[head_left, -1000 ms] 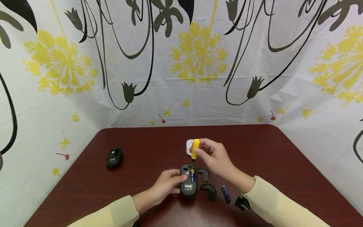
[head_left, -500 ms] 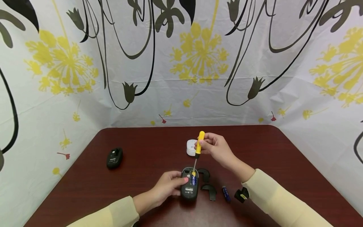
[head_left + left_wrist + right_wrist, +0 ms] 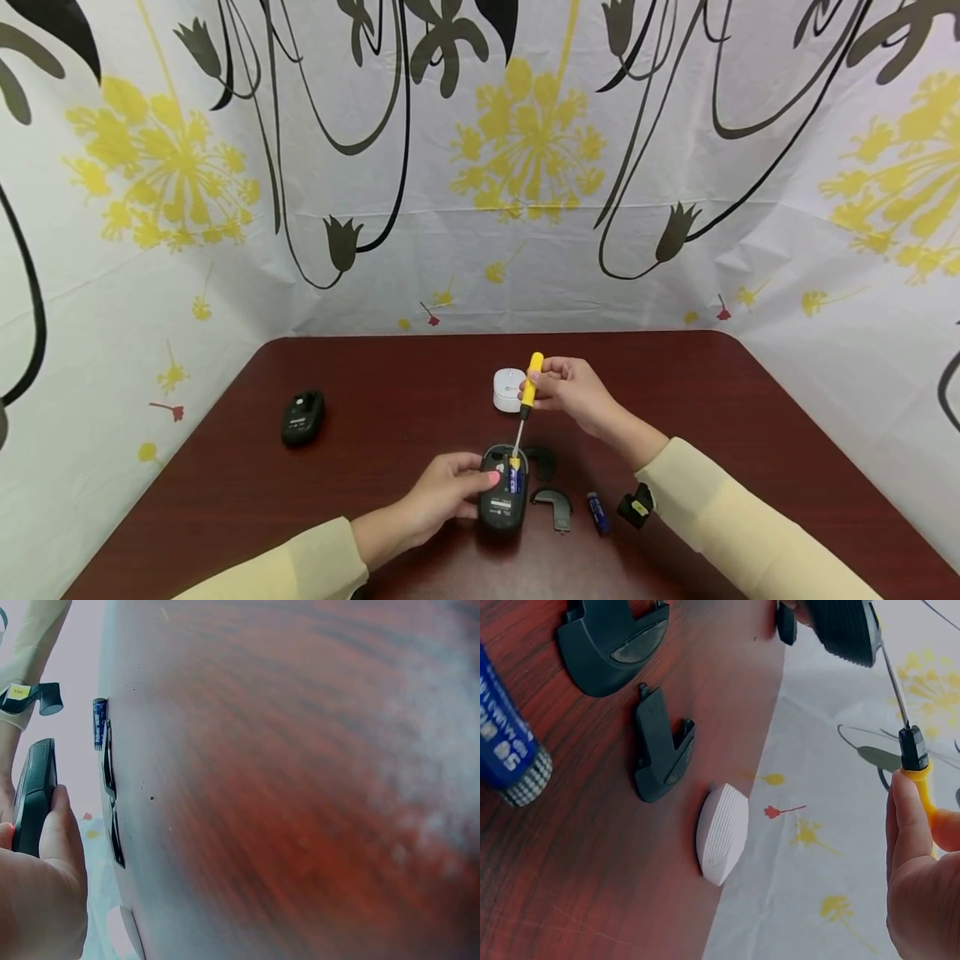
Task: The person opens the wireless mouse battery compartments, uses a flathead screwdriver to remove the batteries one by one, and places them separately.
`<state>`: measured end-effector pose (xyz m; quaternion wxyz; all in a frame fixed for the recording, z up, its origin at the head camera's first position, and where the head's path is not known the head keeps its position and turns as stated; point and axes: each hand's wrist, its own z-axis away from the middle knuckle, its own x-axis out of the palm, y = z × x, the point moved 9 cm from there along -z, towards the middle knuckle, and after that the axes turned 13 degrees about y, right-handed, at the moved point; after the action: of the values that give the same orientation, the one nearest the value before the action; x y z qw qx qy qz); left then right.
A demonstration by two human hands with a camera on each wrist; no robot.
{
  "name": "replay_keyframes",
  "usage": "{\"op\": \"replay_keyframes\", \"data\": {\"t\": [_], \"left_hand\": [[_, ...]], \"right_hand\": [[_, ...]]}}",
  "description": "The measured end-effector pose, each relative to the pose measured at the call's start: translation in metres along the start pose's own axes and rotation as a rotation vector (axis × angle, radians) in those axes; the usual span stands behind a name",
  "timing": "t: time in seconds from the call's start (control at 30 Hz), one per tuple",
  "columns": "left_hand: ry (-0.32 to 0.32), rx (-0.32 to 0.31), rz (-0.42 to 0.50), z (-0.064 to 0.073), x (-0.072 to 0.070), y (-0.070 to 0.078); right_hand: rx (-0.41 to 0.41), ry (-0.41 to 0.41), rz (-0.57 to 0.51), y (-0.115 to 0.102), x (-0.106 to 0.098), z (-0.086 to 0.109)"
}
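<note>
My left hand [image 3: 442, 492] grips a dark computer mouse [image 3: 503, 510], underside up and raised off the table, with the thumb across its face. A blue and yellow battery [image 3: 514, 477] sits in its uncovered slot. My right hand [image 3: 573, 392] pinches a screwdriver [image 3: 534, 379] by its yellow handle. The shaft slants down and its tip meets the top end of that battery. In the right wrist view, the screwdriver [image 3: 913, 750] reaches up to the mouse [image 3: 847, 630]. Two dark hooked cover pieces [image 3: 555, 505] lie right of the mouse, one partly behind it.
A loose blue battery [image 3: 597, 513] lies right of the covers. Behind the screwdriver stands a small white rounded box [image 3: 507, 390]. Another dark mouse [image 3: 303, 418] rests at the far left of the brown table [image 3: 390, 383]. A patterned white cloth [image 3: 480, 275] surrounds the table.
The screwdriver handle has swung up and tilted rightward with my right hand. My left hand keeps hold of the mouse, which has shifted slightly right and toward me.
</note>
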<state>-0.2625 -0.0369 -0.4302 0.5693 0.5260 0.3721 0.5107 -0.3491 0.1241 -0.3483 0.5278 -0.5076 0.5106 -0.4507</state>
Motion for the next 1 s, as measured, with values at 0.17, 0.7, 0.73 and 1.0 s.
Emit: {"op": "replay_keyframes", "data": {"t": [0.17, 0.7, 0.73, 1.0], "left_hand": [[-0.002, 0.008, 0.000, -0.001, 0.000, 0.000], [-0.007, 0.005, -0.007, -0.002, 0.000, -0.002], [-0.008, 0.003, -0.010, -0.002, 0.001, -0.002], [-0.009, 0.004, -0.015, -0.001, 0.001, 0.000]], "right_hand": [[0.049, 0.030, 0.002, 0.009, -0.002, -0.004], [0.197, 0.066, 0.006, 0.033, -0.001, -0.008], [0.200, 0.066, 0.008, 0.035, -0.001, -0.008], [0.238, 0.047, 0.002, 0.040, 0.001, -0.008]]}}
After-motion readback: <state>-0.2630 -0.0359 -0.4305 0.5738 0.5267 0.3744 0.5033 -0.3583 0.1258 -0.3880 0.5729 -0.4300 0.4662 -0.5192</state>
